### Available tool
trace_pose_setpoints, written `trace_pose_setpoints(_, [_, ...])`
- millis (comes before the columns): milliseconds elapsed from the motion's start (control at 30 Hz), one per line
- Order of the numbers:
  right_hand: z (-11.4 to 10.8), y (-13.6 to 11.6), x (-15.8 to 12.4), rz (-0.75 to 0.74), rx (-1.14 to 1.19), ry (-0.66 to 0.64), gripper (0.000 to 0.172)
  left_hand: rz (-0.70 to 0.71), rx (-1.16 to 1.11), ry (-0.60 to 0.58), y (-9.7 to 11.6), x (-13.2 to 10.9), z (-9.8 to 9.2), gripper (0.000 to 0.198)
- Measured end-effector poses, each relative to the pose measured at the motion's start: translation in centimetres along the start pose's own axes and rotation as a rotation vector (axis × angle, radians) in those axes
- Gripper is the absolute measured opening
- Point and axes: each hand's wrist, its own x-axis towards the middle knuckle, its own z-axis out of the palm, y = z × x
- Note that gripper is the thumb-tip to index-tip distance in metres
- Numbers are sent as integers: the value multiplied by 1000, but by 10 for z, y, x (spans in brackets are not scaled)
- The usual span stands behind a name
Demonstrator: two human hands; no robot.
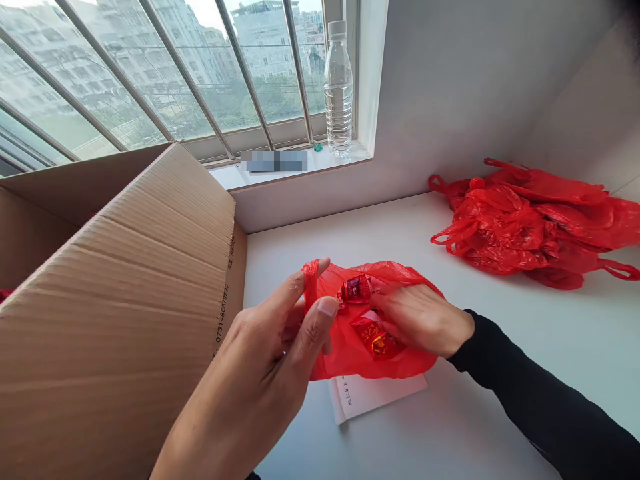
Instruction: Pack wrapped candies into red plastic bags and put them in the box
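Note:
A thin red plastic bag is spread between my hands above the white tabletop. My left hand is closed on its edge, with a handle looped over the index finger. Inside the bag, my right hand reaches in from the right; its fingertips are blurred and partly hidden, so what they hold, if anything, cannot be told. Beside those fingers lie a dark red wrapped candy and a red-and-gold wrapped piece. Under the bag, a white paper or booklet with printed characters sticks out.
On the left stands a large open cardboard box. A heap of red plastic bags lies at the right against the wall. A clear bottle and a blurred-out item are on the sill of the barred window.

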Motion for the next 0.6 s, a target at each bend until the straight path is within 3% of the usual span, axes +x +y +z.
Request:
trace_pose_setpoints(133, [6,-2,-4,-99,-91,-129,37,-1,6,0,1,-1,0,19])
trace_pose_setpoints(367, [19,-20,12,-107,-9,-107,46,1,36,-20,-3,-1,0,19])
trace_pose_setpoints(467, [13,-15,8,-105,39,-82,30,-11,21,-18,-4,-2,0,14])
trace_pose_setpoints(533, [7,-7,3,-27,-8,-60,16,-17,18,-31,-5,-3,0,13])
trace_pose_setpoints(600, [3,2,0,57,-78,-64,13,-19,29,-55,-4,-2,0,16])
